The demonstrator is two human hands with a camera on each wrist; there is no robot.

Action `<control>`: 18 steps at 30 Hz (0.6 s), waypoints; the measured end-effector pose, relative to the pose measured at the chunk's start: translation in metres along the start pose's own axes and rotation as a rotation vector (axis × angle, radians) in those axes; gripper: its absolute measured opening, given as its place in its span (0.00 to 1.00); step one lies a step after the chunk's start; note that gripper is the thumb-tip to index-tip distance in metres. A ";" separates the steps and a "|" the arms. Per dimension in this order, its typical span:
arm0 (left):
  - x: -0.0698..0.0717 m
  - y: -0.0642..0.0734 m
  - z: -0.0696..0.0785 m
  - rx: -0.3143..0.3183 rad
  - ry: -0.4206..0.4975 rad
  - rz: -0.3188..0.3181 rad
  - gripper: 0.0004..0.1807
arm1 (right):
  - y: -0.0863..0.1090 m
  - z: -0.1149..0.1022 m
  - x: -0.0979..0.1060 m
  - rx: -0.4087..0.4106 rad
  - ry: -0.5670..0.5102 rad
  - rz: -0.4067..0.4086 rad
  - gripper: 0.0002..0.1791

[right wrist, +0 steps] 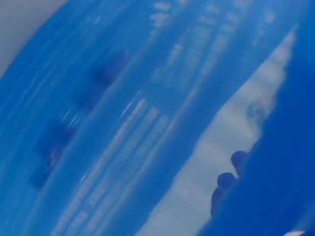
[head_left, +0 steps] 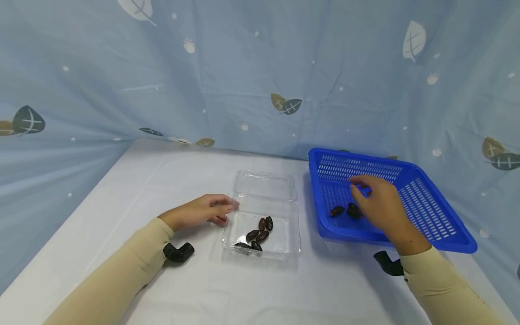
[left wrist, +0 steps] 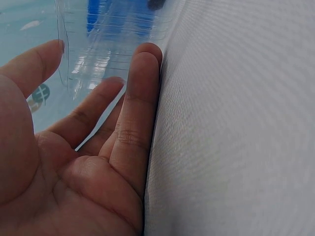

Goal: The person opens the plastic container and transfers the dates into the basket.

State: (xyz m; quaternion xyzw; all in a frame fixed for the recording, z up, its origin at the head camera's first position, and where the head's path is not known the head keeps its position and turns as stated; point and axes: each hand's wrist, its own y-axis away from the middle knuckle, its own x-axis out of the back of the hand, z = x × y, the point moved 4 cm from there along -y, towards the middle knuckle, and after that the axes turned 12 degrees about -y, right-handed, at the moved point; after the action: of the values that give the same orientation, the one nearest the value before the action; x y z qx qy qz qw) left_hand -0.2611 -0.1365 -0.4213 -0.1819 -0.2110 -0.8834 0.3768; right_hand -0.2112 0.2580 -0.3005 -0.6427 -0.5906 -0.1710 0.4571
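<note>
A clear plastic clamshell box [head_left: 284, 230] lies with its lid [head_left: 266, 186] folded back, and several dark, glossy dates [head_left: 263, 236] rest in its base. My left hand [head_left: 205, 211] is at the box's left side, fingers loosely extended; the left wrist view has its fingers [left wrist: 133, 113] low along the white cloth, fingertips by the clear wall. Over the blue basket [head_left: 333, 232] hovers my right hand [head_left: 379, 205], thumb and forefinger bent with a gap between them. More dates [head_left: 337, 211] lie on the basket floor, partly hidden by this hand.
A white cloth [head_left: 195, 284] covers the table. The basket's slotted walls rise at the right, close to the blue leaf-print curtain [head_left: 243, 81] that stands behind and along both sides. A black curved wrist mount [head_left: 178, 253] sticks out from the left sleeve.
</note>
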 end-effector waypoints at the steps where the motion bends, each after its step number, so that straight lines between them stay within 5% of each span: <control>1: 0.000 0.000 0.000 0.005 -0.004 -0.001 0.26 | 0.002 -0.008 -0.004 0.029 -0.028 0.010 0.13; 8: 0.000 0.002 0.001 0.008 -0.004 0.002 0.26 | 0.012 -0.056 -0.039 0.178 -0.108 -0.004 0.12; 18: -0.002 0.000 0.000 0.006 0.000 0.005 0.25 | 0.020 -0.096 -0.088 0.294 -0.196 -0.108 0.12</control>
State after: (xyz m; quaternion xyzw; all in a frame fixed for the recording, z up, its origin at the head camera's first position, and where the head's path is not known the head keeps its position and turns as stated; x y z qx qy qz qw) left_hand -0.2600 -0.1356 -0.4220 -0.1811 -0.2131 -0.8819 0.3796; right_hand -0.1835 0.1318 -0.3246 -0.5500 -0.6846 -0.0437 0.4763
